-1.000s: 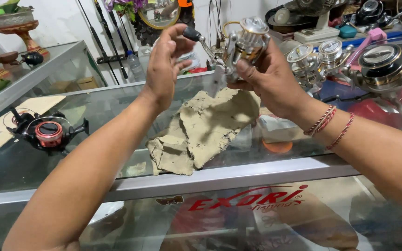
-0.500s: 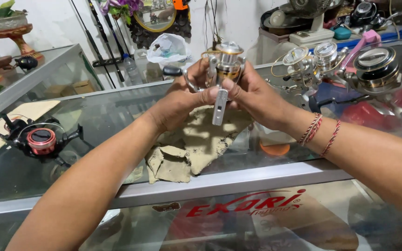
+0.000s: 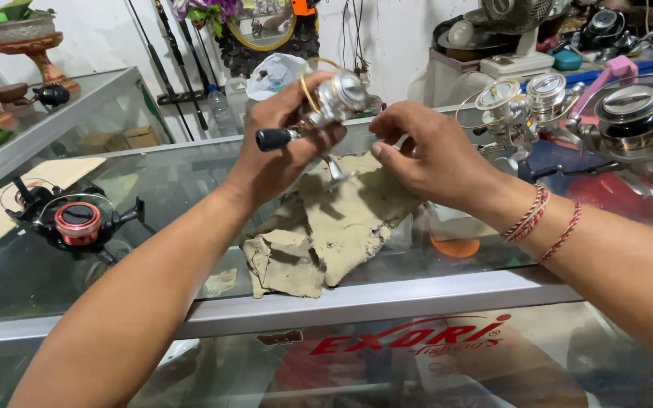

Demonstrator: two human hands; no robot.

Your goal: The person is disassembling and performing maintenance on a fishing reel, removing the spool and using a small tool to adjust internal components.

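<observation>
The left hand (image 3: 285,147) is closed around a silver spinning reel (image 3: 334,102), held in the air above the beige cloth (image 3: 326,227). The reel body is polished metal with a rounded spool at its upper end. A thin gold-coloured wire bail curves over the spool. A black cylindrical handle knob (image 3: 268,139) projects from the reel on the side away from the right hand and lies against the left palm. A flat metal foot extends downward from the reel toward the cloth.

The right hand (image 3: 432,155) is positioned just beside the reel, directly above the far edge of the cloth. Its fingers are curled inward and the fingertips are drawn together near the spool. Contact with the reel cannot be confirmed, and no item is visibly gripped. Red and white string bracelets (image 3: 542,219) encircle the right wrist.

The cloth is crumpled, coarse and stained, and lies on the glass counter (image 3: 190,196). An aluminium rail forms the counter edge nearest the camera, below the cloth.

To the left of the cloth, a black reel with a red spool (image 3: 77,221) rests on the glass. To the right of the cloth and further back, several larger silver reels (image 3: 546,106) with circular spool tops are grouped together.
</observation>
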